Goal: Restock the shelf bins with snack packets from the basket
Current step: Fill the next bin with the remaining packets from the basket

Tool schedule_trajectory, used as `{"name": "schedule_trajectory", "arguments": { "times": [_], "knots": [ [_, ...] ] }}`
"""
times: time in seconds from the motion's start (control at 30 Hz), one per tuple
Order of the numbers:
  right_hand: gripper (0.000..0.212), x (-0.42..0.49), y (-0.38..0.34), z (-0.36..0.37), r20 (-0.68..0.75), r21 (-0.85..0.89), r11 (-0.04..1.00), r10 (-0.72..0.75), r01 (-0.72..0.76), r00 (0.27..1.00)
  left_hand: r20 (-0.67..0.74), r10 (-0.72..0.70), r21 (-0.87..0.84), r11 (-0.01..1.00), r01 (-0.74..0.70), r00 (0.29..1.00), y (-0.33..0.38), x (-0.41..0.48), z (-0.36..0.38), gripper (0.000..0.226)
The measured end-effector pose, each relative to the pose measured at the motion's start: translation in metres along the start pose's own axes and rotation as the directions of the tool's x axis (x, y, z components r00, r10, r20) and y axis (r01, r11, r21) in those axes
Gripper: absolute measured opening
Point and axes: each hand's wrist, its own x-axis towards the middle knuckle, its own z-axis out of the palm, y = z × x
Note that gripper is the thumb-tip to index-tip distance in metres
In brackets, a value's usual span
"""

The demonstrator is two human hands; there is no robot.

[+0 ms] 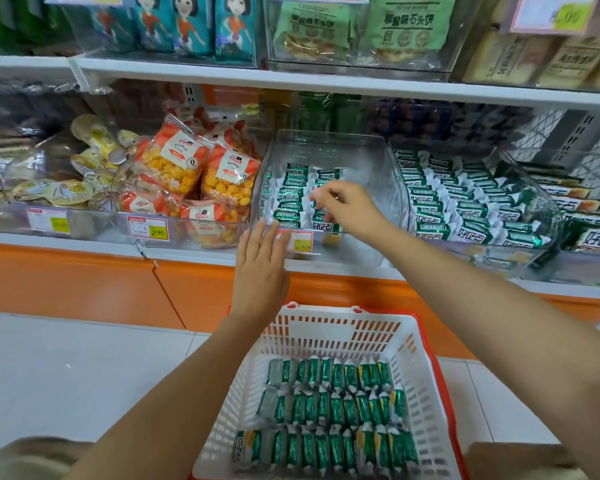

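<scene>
A white basket (pixel 426 403) with a red rim sits on the floor below me, holding several rows of green-and-white snack packets (pixel 329 414). Above it, a clear shelf bin (pixel 371 161) holds two short rows of the same packets (pixel 291 195). My right hand (pixel 347 209) reaches into this bin, its fingers curled down onto a packet in the right row; I cannot tell whether they pinch it. My left hand (pixel 262 265) is flat with straight fingers, its fingertips against the bin's front edge near the price tag (pixel 300 241).
A fuller bin of the same green packets (pixel 465 206) stands to the right. Bags of orange-yellow puffs (pixel 194 181) fill the bin to the left. The upper shelf (pixel 291 77) overhangs the bins. An orange base panel (pixel 84 285) runs below the shelf edge.
</scene>
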Motion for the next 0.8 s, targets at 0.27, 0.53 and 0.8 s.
{"name": "schedule_trajectory", "arguments": {
  "times": [0.27,0.53,0.8],
  "knots": [
    [0.023,-0.085,0.018,0.070,0.214,0.045,0.999,-0.010,0.001,0.977,0.115,-0.094,-0.065,0.993,0.102,0.989,-0.014,-0.083,0.021,0.051],
    [0.026,-0.144,0.105,0.152,0.397,-0.198,0.944,0.322,-0.262,0.860,0.549,-0.227,0.075,0.972,0.224,0.805,-0.052,-0.154,0.050,0.062],
    [0.023,-0.165,0.167,0.216,0.548,-0.367,0.879,0.469,-0.305,0.692,0.600,-0.209,-0.043,0.955,0.292,0.772,-0.077,-0.183,0.069,0.074]
  ]
}}
